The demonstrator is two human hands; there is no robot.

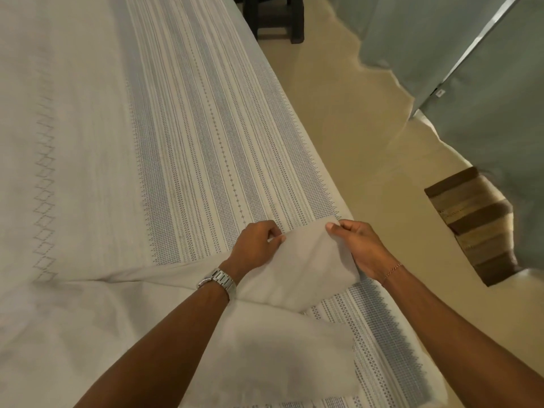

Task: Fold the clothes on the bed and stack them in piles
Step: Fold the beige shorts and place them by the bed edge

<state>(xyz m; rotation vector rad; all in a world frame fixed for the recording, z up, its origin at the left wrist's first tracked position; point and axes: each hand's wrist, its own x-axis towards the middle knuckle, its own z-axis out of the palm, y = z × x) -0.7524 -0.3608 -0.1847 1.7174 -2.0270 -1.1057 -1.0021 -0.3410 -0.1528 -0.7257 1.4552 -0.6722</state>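
A large pale grey cloth (88,160) with woven stripe bands and a diamond line lies spread flat over the bed. Its near corner (306,260) is turned back, showing the plain underside. My left hand (256,248), with a metal watch at the wrist, pinches the left edge of that turned corner. My right hand (359,248) pinches the corner tip on the right side, near the bed's right edge. Both hands hold the flap slightly above the cloth below.
A cream floor (353,148) runs along the bed's right side. Grey-green curtains (471,54) hang at the upper right. A brown striped mat (474,225) lies on the floor at right. Dark furniture legs (273,16) stand beyond the bed's far end.
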